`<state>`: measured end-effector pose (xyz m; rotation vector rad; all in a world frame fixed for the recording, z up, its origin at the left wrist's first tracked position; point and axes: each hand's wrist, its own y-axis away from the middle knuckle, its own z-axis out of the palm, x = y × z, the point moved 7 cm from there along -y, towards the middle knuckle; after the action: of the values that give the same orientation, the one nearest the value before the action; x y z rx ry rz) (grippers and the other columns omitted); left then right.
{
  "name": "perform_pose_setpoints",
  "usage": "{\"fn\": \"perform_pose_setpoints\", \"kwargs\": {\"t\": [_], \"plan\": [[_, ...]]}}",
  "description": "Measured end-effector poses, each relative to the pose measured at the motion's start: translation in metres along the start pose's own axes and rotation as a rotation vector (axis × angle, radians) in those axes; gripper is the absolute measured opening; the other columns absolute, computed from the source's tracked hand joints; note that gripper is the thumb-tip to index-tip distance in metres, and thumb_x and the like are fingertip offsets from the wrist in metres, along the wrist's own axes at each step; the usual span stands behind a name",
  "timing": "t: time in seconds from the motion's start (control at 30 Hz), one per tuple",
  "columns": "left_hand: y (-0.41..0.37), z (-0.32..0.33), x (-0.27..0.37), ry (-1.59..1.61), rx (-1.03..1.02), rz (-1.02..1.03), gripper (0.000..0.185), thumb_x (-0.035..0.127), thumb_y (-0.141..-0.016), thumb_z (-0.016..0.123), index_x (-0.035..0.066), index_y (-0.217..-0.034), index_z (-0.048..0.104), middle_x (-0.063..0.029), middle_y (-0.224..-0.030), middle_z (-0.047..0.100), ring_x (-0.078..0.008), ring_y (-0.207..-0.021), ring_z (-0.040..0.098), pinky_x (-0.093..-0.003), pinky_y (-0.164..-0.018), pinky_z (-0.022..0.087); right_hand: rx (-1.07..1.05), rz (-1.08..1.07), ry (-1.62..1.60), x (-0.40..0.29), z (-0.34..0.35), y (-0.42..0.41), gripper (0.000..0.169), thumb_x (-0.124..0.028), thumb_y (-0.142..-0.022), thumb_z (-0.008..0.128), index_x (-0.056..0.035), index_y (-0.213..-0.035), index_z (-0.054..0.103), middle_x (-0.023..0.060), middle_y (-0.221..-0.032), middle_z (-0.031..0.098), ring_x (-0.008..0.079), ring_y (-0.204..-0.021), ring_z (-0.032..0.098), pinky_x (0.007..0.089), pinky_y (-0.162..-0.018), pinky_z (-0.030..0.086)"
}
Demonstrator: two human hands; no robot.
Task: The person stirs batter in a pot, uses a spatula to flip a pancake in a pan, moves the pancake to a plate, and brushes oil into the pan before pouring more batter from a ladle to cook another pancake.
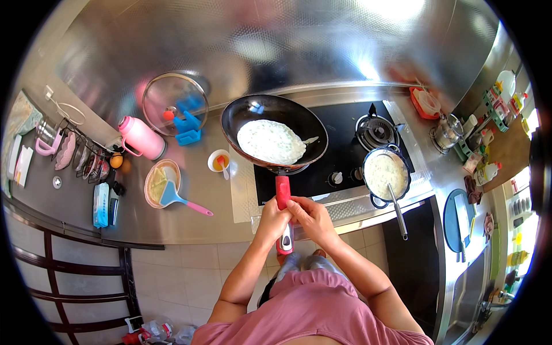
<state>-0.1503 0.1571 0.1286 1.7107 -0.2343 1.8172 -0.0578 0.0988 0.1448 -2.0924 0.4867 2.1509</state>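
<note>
Both my hands grip the red handle of a dark frying pan [233, 125], my left hand [274, 217] and my right hand [311, 215] meeting around it. A pale, thin pancake with green flecks [271, 141] lies in the pan, over the left side of the black gas hob [340, 129]. To the right, a dark-rimmed pot [371, 166] holds pale batter [384, 174] with a metal ladle [397, 213] in it. At the left, a bowl [151, 189] holds folded pancake [158, 183] and a blue spatula with a pink handle [181, 197].
A small bowl of orange liquid [214, 166], a pink thermos [144, 140] and a glass lid in a blue stand [188, 129] stand left of the hob. A metal kettle [447, 131] is at the right. A knife [461, 215] lies on a round blue board [450, 222].
</note>
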Motion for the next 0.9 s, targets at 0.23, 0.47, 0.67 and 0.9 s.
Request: {"fn": "perform_pose_setpoints", "kwargs": {"t": [0.23,0.47,0.67,0.9], "plan": [[0.001,0.005,0.005,0.067,-0.073,-0.004,0.013,0.014,-0.089,0.060,0.002,-0.091,0.056,-0.0022,-0.077,0.057,-0.0088,-0.067,0.053,-0.0239,-0.059,0.045,0.028,-0.028,0.077,-0.015,-0.007,0.004,0.043,-0.034,-0.092,0.063,0.0037,-0.112,0.064,0.0104,-0.079,0.068,0.0122,-0.072,0.064,0.0265,-0.066,0.051],[0.003,0.011,0.015,0.122,-0.092,-0.003,0.020,0.019,-0.090,0.062,0.001,-0.097,0.059,-0.0014,-0.078,0.058,-0.0085,-0.068,0.054,-0.0234,-0.061,0.045,0.062,-0.058,0.066,-0.028,-0.011,0.007,0.043,-0.035,-0.091,0.064,0.0028,-0.112,0.064,0.0114,-0.079,0.069,0.0126,-0.071,0.065,0.0269,-0.065,0.052],[0.002,0.012,0.011,0.197,-0.123,-0.016,0.020,0.020,-0.090,0.063,0.002,-0.098,0.059,-0.0008,-0.077,0.058,-0.0083,-0.067,0.054,-0.0231,-0.060,0.045,0.060,-0.059,0.069,-0.032,-0.012,0.008,0.043,-0.033,-0.091,0.064,0.0039,-0.113,0.063,0.0113,-0.082,0.069,0.0122,-0.074,0.064,0.0261,-0.067,0.051],[0.004,0.019,0.017,0.292,-0.142,-0.043,0.017,0.020,-0.091,0.062,0.003,-0.095,0.059,0.0000,-0.075,0.056,-0.0076,-0.066,0.053,-0.0224,-0.060,0.044,0.065,-0.054,0.071,-0.038,-0.013,0.011,0.039,-0.027,-0.093,0.062,0.0058,-0.114,0.061,0.0082,-0.085,0.067,0.0103,-0.077,0.062,0.0245,-0.070,0.051]]}}
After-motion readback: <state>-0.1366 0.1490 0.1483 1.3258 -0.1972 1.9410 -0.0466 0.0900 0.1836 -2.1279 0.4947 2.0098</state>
